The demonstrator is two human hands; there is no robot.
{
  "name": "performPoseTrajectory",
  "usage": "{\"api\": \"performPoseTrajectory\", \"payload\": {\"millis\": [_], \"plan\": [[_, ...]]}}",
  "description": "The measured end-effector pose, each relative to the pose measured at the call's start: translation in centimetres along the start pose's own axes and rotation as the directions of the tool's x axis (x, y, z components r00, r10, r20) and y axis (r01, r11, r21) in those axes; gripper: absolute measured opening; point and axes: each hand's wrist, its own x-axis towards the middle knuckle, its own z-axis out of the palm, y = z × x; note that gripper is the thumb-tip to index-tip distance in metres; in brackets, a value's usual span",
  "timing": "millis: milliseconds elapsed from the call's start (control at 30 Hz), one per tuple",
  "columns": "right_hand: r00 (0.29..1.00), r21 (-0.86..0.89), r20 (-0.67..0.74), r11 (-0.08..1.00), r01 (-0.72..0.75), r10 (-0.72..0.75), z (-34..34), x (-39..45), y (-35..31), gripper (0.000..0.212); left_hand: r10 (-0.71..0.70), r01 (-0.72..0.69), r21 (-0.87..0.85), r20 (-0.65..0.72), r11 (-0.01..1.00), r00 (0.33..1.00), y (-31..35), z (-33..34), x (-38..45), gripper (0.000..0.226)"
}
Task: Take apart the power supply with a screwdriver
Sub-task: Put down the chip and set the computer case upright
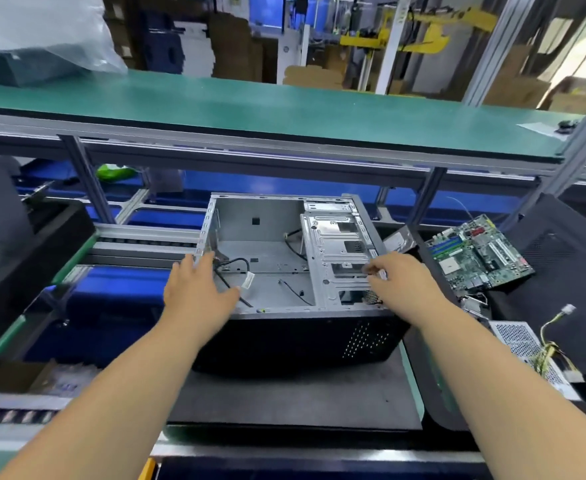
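Green motherboard (pixel 478 254) right of bench; plastic bag (pixel 42 32), possibly over box, top left.

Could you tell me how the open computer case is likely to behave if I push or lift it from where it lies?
The computer case looks gutted, with thin sheet-metal walls, so it is probably light for its size. Lying broad side down on the mat, it seems unlikely to tip. The loose cables inside would probably flop about.

head-worn view, forward-down, close over workbench (pixel 295 396)

The left hand (pixel 199 289) is motion-blurred, its grip unreadable. The right hand (pixel 400 284) hides whatever small pale thing its fingertips touch. The power supply (pixel 527 351), near right, lies partly under black casing.
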Motion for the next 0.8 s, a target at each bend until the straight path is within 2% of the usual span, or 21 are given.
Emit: {"api": "performPoseTrajectory", "payload": {"millis": [133,233,467,633,800], "plan": [[0.998,-0.054,0.031,0.997,0.055,-0.053,0.6,2.6,1.9,0.044,-0.209,0.169,0.234,0.158,0.957,0.965,1.1,2.6,-1.7,0.09],[0.995,0.004,0.058,0.996,0.087,-0.087,1.3,4.0,2.9,0.056,-0.251,0.203,0.283,0.142,0.937,0.958,1.3,3.7,-1.9,0.091],[0.969,0.163,0.19,0.978,0.127,-0.157,2.8,5.6,4.2,0.057,-0.273,0.247,0.266,0.067,0.932,0.96,1.2,4.3,-1.6,0.087],[0.978,0.232,0.154,0.967,0.105,-0.143,3.8,5.1,4.2,0.057,-0.225,0.211,0.251,0.031,0.945,0.974,0.7,4.0,-1.5,0.078],[0.992,0.266,0.112,0.964,0.026,-0.058,4.5,3.7,3.1,0.057,-0.177,0.155,0.232,0.075,0.96,0.981,-0.5,2.8,0.2,0.076]]}}
